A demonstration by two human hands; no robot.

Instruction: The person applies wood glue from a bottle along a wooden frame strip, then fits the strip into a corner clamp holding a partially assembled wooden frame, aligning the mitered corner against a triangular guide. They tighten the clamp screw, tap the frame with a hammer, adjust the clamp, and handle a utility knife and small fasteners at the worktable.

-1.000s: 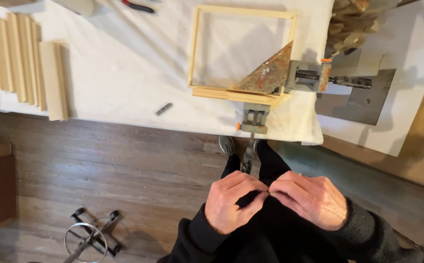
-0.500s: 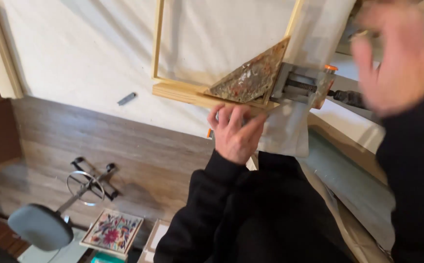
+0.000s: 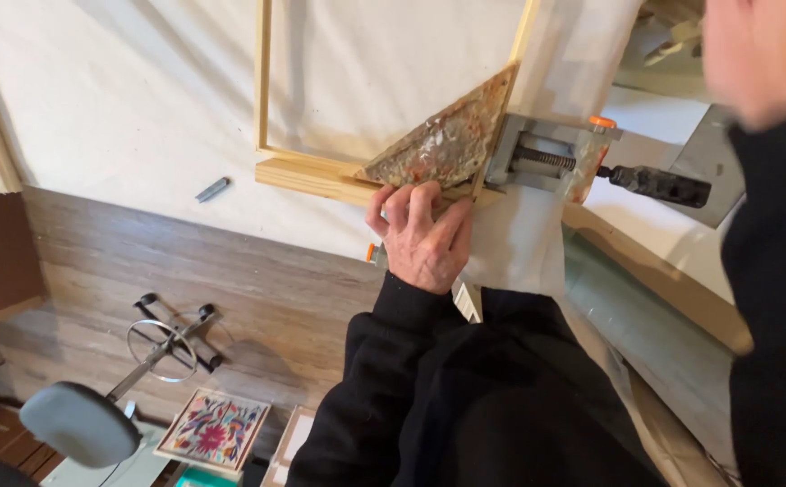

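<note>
Fingers of the left hand point(image 3: 424, 239) are pressing down, spread apart, on the near rail of a wooden frame point(image 3: 312, 176) lying on the cloth-covered counter point(image 3: 122, 99), holding nothing. Just above the fingertips a stained triangular plate point(image 3: 447, 144) is sitting in the frame's corner. Right of it a metal corner clamp point(image 3: 546, 158) is gripping that corner, its dark handle point(image 3: 659, 185) pointing away. Left of the hand a small grey piece point(image 3: 212, 188) is lying on the cloth. The right hand point(image 3: 763, 54) is hovering blurred at upper right; I cannot tell whether its grip is closed.
</note>
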